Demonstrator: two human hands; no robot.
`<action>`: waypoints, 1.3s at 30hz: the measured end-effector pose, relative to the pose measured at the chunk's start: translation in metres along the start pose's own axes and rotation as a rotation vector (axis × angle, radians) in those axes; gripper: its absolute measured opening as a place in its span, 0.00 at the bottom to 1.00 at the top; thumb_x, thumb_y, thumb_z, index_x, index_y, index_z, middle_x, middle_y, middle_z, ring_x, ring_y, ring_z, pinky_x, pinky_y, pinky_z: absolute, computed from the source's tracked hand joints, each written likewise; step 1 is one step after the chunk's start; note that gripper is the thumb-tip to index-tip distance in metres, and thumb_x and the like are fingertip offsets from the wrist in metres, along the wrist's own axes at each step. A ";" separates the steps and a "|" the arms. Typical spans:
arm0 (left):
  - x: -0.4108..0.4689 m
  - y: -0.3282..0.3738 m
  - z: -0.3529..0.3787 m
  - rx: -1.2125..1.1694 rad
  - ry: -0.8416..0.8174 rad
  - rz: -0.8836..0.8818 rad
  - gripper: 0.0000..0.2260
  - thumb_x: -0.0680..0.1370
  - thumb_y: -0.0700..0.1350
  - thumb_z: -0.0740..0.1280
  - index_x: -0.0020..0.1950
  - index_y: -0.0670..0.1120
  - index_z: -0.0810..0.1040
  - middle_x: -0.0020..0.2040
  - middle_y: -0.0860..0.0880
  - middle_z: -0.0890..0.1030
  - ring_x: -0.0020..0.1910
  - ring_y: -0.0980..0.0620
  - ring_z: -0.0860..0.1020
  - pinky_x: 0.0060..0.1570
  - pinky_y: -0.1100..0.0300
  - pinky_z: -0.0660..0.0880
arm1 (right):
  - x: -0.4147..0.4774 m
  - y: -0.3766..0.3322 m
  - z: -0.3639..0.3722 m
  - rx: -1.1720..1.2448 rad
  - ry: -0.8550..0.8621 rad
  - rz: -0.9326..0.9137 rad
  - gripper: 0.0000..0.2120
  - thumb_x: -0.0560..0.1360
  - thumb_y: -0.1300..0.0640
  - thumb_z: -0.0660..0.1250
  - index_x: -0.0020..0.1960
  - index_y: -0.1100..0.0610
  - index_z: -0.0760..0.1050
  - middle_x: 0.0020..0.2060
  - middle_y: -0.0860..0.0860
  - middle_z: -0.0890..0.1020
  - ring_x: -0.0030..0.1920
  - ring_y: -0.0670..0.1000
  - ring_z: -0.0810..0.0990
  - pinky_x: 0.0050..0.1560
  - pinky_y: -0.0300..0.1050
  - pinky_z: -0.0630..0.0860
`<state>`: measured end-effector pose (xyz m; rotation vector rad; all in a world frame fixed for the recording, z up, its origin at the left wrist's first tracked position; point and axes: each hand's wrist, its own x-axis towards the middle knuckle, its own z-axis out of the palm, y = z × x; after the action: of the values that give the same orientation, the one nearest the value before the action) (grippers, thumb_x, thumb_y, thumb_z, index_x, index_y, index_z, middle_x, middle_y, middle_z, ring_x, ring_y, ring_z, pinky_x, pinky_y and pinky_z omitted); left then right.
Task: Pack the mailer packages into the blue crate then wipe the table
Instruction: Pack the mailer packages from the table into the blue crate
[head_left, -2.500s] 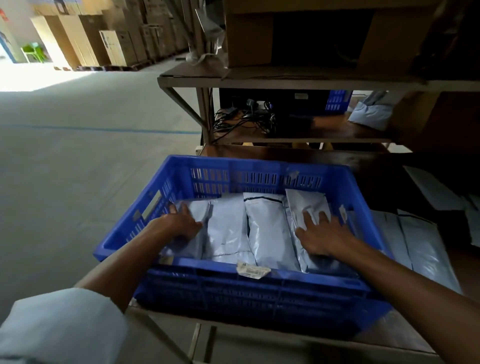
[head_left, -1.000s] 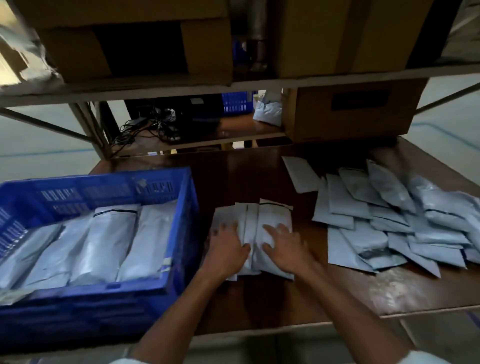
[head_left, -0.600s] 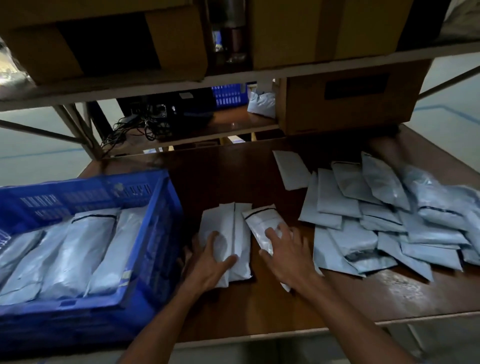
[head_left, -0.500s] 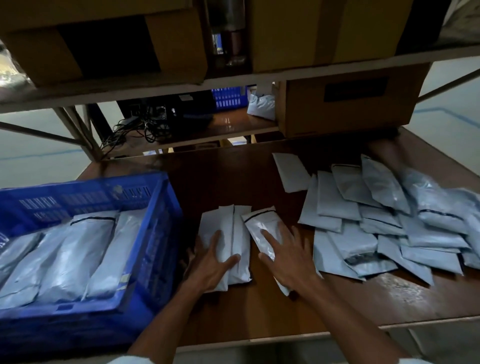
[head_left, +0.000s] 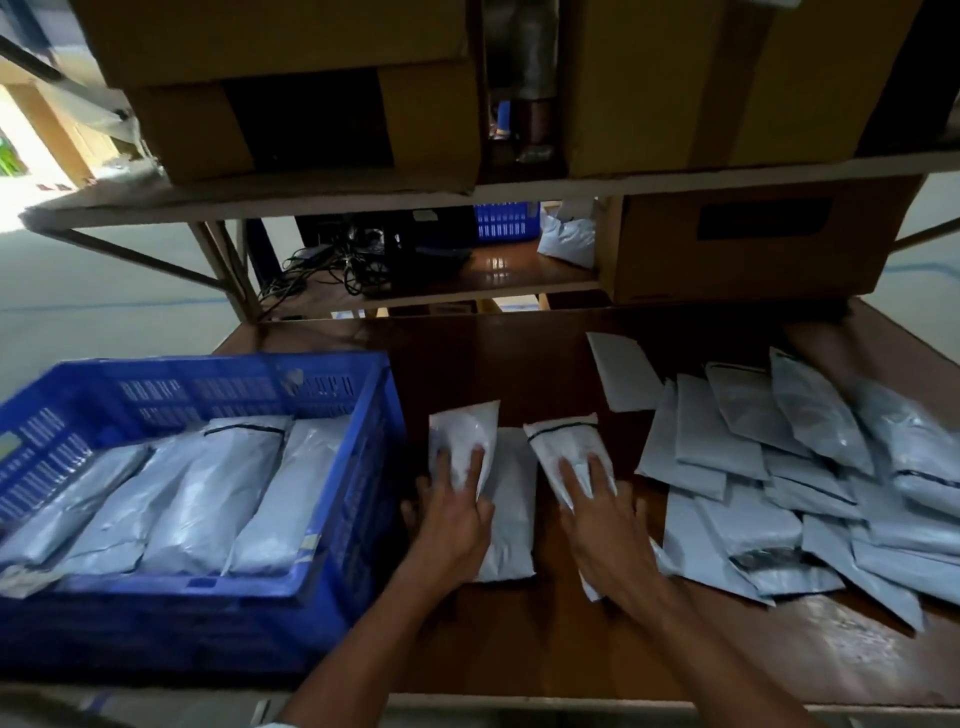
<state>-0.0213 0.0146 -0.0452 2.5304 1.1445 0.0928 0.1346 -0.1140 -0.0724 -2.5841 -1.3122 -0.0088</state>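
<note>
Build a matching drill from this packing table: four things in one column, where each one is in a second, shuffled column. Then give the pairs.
Column one
1. blue crate
2. left hand
3. right hand
4. loose pile of mailers

Column two
A. right part of the table
B. on a black-striped mailer
C. left end, mailers inside
D. on a plain mailer beside the crate

Pairs: 1-C, 2-D, 3-B, 4-A.

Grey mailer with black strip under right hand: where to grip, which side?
I'd pinch the grey plastic mailer with the black strip across its narrow width at mid-length, from above: it lies flat and the brown wooden table shows along both long edges, giving clearance.
</note>
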 end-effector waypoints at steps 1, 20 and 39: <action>-0.002 0.006 -0.017 -0.002 0.040 0.021 0.29 0.85 0.55 0.49 0.79 0.64 0.34 0.81 0.49 0.35 0.77 0.34 0.51 0.71 0.29 0.53 | 0.005 -0.006 -0.014 0.030 0.017 -0.004 0.31 0.82 0.47 0.58 0.81 0.42 0.49 0.80 0.56 0.55 0.66 0.63 0.68 0.63 0.64 0.68; -0.052 -0.248 -0.258 0.160 0.404 -0.238 0.26 0.82 0.60 0.48 0.80 0.63 0.47 0.82 0.50 0.47 0.74 0.34 0.56 0.67 0.29 0.56 | 0.029 -0.328 -0.119 0.291 0.086 -0.457 0.24 0.82 0.48 0.50 0.76 0.53 0.60 0.74 0.59 0.66 0.65 0.66 0.69 0.61 0.66 0.67; -0.002 -0.411 -0.225 0.288 -0.440 -0.412 0.41 0.79 0.72 0.51 0.80 0.55 0.32 0.80 0.40 0.32 0.80 0.38 0.40 0.77 0.42 0.43 | 0.051 -0.360 -0.012 0.009 -0.536 0.115 0.33 0.81 0.38 0.46 0.79 0.41 0.32 0.79 0.53 0.31 0.78 0.65 0.34 0.75 0.66 0.39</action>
<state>-0.3620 0.3288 0.0210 2.3045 1.5320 -0.7411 -0.1209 0.1276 0.0219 -2.7542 -1.3001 0.7539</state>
